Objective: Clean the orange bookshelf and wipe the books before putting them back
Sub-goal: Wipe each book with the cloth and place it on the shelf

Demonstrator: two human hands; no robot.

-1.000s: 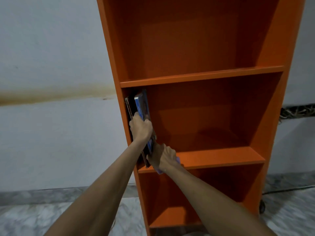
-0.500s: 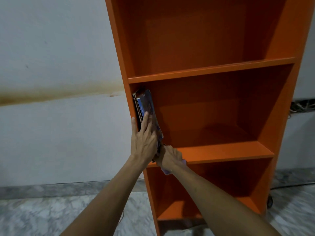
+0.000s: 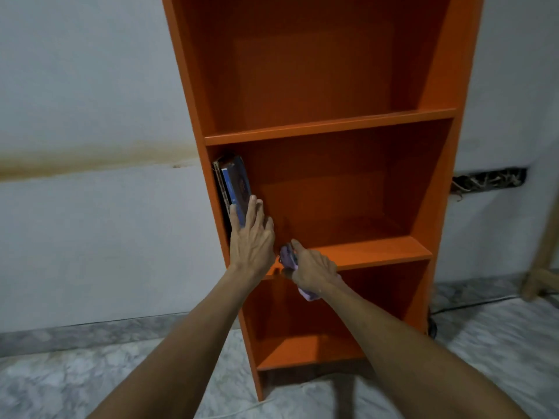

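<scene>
The upright books [image 3: 237,182] touch the straight fingers [image 3: 252,211] of the left hand [image 3: 252,241], nearer than the right hand [image 3: 314,269], which clutches a purple cloth [image 3: 287,257].

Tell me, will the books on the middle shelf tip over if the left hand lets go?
Likely not: the books stand against the bookshelf's left wall. Nudged rightward they may topple, as nothing props that side but the left hand.

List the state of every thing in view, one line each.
Orange bookshelf: standing upright on the floor.
Books: standing upright against the bookshelf's left wall.
Left hand: fingers straight, pressing on the books.
Right hand: gripping the purple cloth.
Purple cloth: bunched up, partly hidden by the hand.
</scene>
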